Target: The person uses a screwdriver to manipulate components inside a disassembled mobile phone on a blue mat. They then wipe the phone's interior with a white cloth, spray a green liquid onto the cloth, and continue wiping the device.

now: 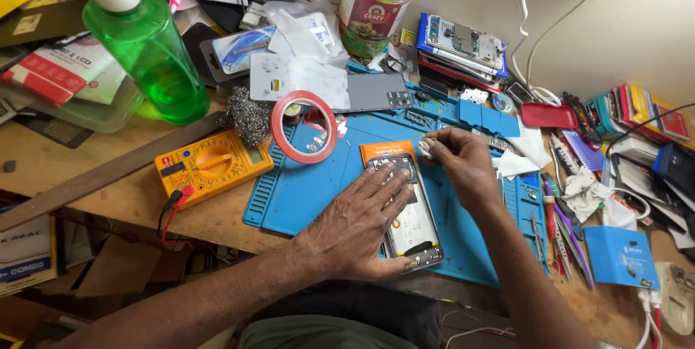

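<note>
Two bare forearms come up from the bottom edge, with no sleeves, watch, bracelet or rings showing on either. The left hand (360,222) is broad, with visible knuckle creases, raised tendons across its back and short, plain nails. The right hand (457,158) looks the same kind: lined knuckles and short unpainted nails. Fine hair shows along both forearms. Below them, at the frame's lower edge, lies dark clothing above a strip of greyish-green fabric over the lap.

left hand (358,222) flat on opened phone (409,219), right hand (456,161) pinching wipe (426,148).
</note>
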